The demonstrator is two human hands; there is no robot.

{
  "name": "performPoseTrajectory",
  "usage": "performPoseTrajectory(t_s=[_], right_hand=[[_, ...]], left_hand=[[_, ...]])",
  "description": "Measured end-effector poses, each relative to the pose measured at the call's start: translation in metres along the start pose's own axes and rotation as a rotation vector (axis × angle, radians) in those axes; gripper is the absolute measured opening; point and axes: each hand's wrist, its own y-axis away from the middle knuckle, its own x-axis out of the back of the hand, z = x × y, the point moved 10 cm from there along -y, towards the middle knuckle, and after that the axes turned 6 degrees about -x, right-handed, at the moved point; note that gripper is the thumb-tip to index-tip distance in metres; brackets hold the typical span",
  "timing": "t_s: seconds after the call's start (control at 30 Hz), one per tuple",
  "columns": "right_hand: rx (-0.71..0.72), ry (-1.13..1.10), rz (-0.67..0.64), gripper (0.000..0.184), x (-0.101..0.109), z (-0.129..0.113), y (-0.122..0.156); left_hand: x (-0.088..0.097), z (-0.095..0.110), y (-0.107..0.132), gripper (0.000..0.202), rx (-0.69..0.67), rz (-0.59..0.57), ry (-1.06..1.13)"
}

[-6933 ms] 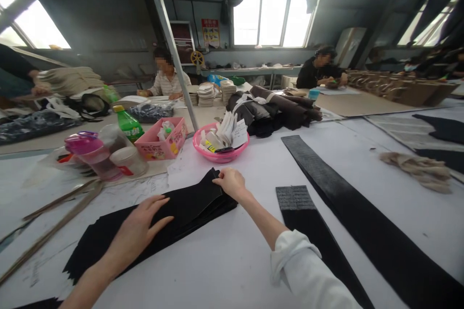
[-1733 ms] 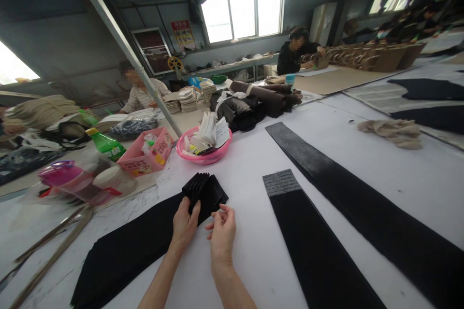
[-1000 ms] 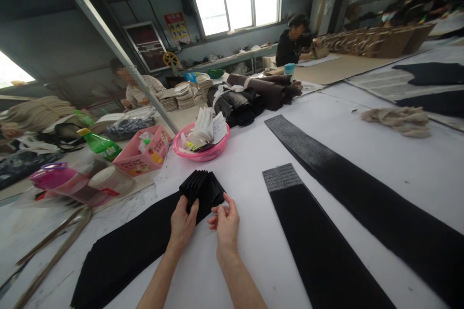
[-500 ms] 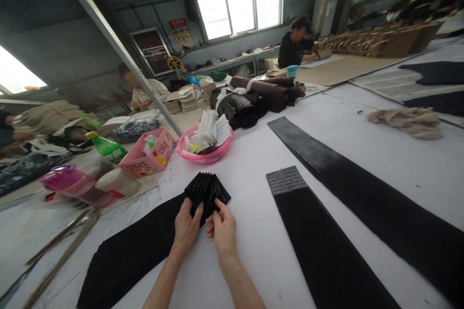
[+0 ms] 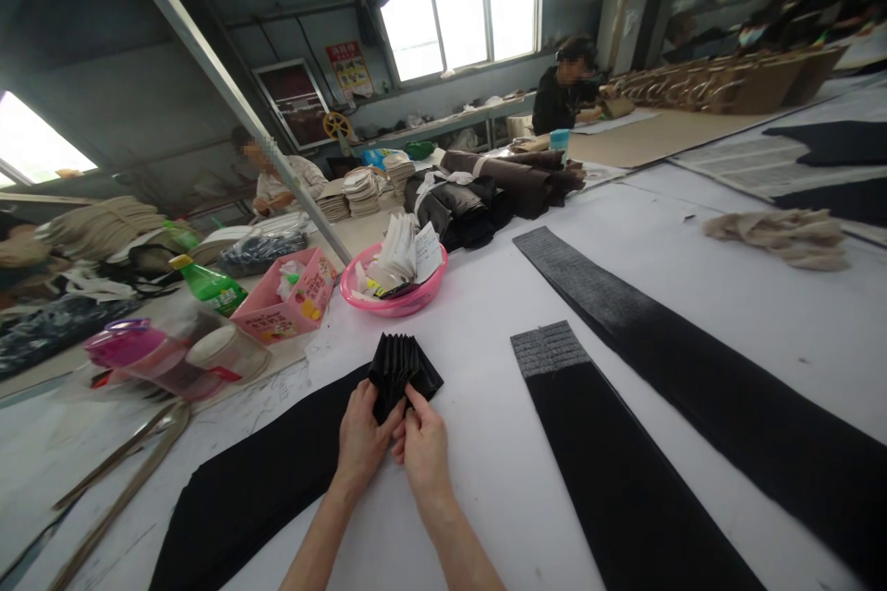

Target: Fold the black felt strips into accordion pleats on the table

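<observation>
A stack of long black fabric strips (image 5: 270, 480) lies on the white table (image 5: 485, 369), its far ends fanned upward (image 5: 402, 365). My left hand (image 5: 364, 439) grips the fanned ends with the thumb pressed on top. Touching it from the right, my right hand (image 5: 422, 443) pinches the same fanned ends with its fingertips. Both hands sit side by side at the stack's far end.
Two long black strips (image 5: 624, 480) (image 5: 693, 360) lie to the right. A pink bowl of paper tags (image 5: 394, 282), a pink box (image 5: 287, 295), a green bottle (image 5: 208, 282) and jars stand behind. Dark rolled fabric (image 5: 499, 189) and beige cloth (image 5: 783, 235) lie farther off. Other people work at distant tables.
My hands moved from lying spread on the flat stack to its far end. The ends were lifted and fanned, and my right hand closed in beside the left onto them.
</observation>
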Motion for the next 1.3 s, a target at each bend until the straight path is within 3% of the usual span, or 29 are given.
performPoseTrajectory(t_s=[0.1, 0.3, 0.53, 0.77, 0.97, 1.3], right_hand=[[0.009, -0.024, 0.004, 0.045, 0.001, -0.003, 0.003], [0.039, -0.234, 0.251, 0.057, 0.032, -0.008, 0.011], [0.015, -0.169, 0.186, 0.049, 0.024, -0.006, 0.007], [-0.004, 0.000, 0.033, 0.049, 0.002, -0.007, 0.006], [0.020, 0.063, 0.057, 0.049, 0.004, -0.005, 0.003], [0.095, 0.136, 0.016, 0.047, 0.000, -0.017, 0.009]], left_hand=[[0.001, 0.001, 0.000, 0.023, 0.001, 0.016, -0.007], [0.003, 0.000, -0.001, 0.023, 0.006, 0.045, -0.021], [0.004, 0.002, -0.001, 0.023, 0.000, 0.036, -0.022], [0.004, 0.006, -0.001, 0.026, -0.010, 0.015, -0.020], [0.003, 0.005, -0.002, 0.034, -0.017, -0.017, -0.020], [0.001, -0.003, 0.000, 0.026, 0.011, 0.013, 0.010]])
